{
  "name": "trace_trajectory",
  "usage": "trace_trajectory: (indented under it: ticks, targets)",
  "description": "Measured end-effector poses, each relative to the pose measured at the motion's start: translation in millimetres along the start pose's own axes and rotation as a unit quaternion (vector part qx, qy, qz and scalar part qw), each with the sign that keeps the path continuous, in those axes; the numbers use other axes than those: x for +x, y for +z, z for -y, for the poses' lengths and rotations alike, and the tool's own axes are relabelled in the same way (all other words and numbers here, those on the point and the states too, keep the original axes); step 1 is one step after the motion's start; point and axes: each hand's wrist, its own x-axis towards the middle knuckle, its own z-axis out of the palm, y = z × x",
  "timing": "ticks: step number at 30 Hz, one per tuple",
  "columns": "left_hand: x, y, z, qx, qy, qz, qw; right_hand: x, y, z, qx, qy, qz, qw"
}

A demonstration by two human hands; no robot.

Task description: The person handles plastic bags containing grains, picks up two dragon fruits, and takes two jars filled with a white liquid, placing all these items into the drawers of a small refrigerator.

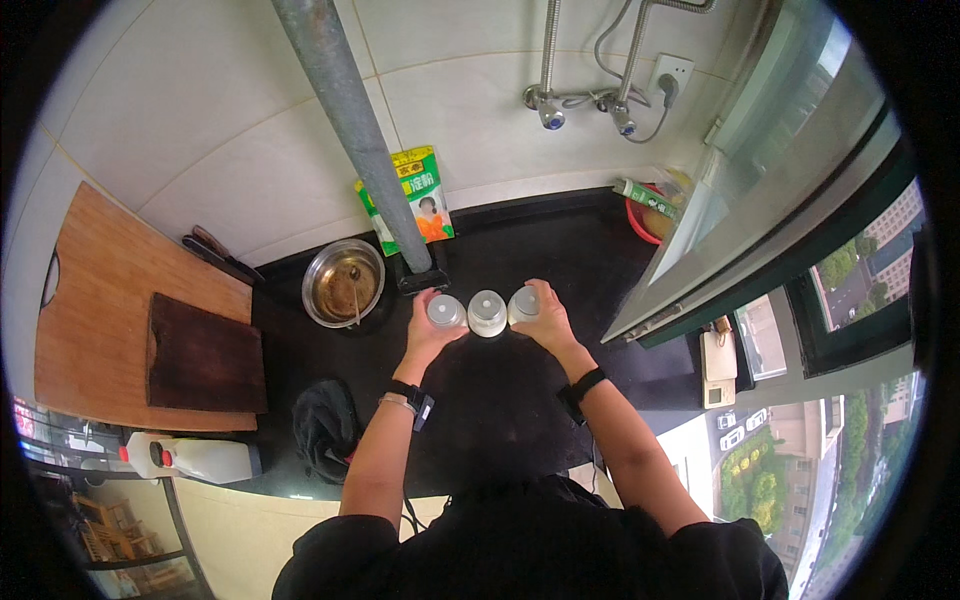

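Observation:
Three small lidded jars stand in a row on the black countertop (495, 420). My left hand (427, 334) is wrapped around the left jar (445, 309), thumb and fingers on its sides. Around the right jar (525, 301) my right hand (551, 322) is closed in the same way. Between them the middle jar (487, 313) stands upright with neither hand around it; whitish contents show below its grey translucent lid. The jars sit side by side, close together. Parts of the outer two are hidden by my fingers.
Behind the jars, a grey pipe (360, 127) meets the counter beside a green starch bag (427, 202). To the left are a metal bowl (313, 289) with a spoon, cutting boards (206, 352), a black cloth (324, 427) and white jugs (210, 459). An open window sash (750, 202) juts in from the right.

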Motion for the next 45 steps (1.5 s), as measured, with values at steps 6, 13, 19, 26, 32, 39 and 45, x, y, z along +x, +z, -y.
trace_trajectory:
  ticks: [6,13,19,26,32,39,45]
  targets:
    - [1,-2,13,0.037,-0.005,0.015,0.999,-8,-3,-8,-0.019,-0.001,-0.014,1.000]
    - [-33,-37,6,-0.256,-0.151,0.091,0.951,-56,-27,6,0.034,0.077,0.043,0.996]
    - [-68,-33,-35,-0.468,-0.114,0.263,0.836,-67,-45,69,0.155,0.043,0.091,0.983]
    - [-106,-17,-71,-0.558,-0.087,0.220,0.795,-70,-46,122,0.178,-0.016,0.179,0.967]
    - [-118,-26,-47,-0.663,-0.084,0.257,0.698,-82,-26,152,-0.018,-0.074,0.069,0.995]
    - [-133,-35,-52,-0.699,-0.086,0.242,0.668,-53,-5,90,0.180,-0.033,0.048,0.982]
    - [-151,-38,-67,-0.754,-0.120,0.210,0.611,-1,55,8,0.032,-0.039,-0.034,0.998]
